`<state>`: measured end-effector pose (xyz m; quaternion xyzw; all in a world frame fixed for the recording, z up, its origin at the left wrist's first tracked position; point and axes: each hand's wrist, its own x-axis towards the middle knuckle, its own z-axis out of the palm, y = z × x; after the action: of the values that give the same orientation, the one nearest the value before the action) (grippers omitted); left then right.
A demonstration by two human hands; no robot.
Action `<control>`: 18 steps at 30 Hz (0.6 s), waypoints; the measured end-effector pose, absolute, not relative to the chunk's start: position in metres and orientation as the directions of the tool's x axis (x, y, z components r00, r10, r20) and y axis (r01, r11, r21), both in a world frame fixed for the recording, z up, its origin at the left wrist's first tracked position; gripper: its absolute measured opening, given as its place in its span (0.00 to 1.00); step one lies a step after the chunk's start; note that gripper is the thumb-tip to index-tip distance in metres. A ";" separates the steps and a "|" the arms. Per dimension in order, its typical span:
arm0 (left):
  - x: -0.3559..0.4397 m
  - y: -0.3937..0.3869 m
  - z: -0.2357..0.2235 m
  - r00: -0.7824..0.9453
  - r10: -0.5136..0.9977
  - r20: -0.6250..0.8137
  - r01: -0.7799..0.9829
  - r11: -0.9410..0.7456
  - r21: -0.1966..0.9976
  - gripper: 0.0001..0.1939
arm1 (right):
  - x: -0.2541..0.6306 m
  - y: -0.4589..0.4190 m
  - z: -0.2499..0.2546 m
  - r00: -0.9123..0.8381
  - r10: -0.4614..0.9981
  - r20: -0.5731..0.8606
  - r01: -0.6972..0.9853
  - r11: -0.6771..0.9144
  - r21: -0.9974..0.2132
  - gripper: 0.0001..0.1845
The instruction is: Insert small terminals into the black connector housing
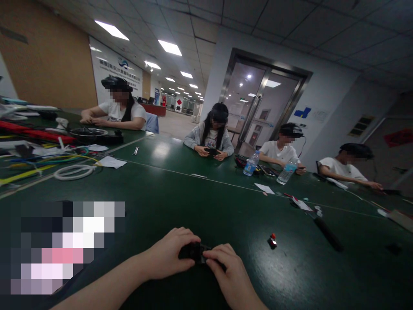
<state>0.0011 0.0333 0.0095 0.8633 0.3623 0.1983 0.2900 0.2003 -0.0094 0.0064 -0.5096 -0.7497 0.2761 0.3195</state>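
A small black boxy device is held low over the green table between both hands; its exact kind does not show. My left hand wraps round its left side, thumb in front and fingers behind. At its right end, my right hand pinches with thumb and fingertips, touching a dark part there. The fingers hide much of the device. To the right of my hands, apart from them, a small red and black object with a bright face lies on the table.
Across the green table sit several people in headsets. Two water bottles stand at the far right, near paper scraps and a long black strip. Cables, a coiled white cord and a small wrench lie on the left. The lower left is pixelated.
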 end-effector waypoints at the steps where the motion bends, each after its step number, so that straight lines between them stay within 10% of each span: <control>1: 0.001 0.033 0.010 0.660 0.739 0.136 0.510 -0.573 0.642 0.21 | 0.201 -0.009 0.006 -0.271 0.942 0.196 0.590 0.323 -0.740 0.11; 18: 0.001 0.028 0.022 0.634 0.770 0.078 0.503 -0.487 0.714 0.19 | 0.207 -0.010 0.004 -0.118 0.964 0.237 0.547 0.262 -0.795 0.15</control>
<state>0.0015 0.0283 0.0218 0.8391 0.3793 0.1985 0.3358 0.2072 -0.0098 0.0041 -0.5428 -0.6963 0.2726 0.3824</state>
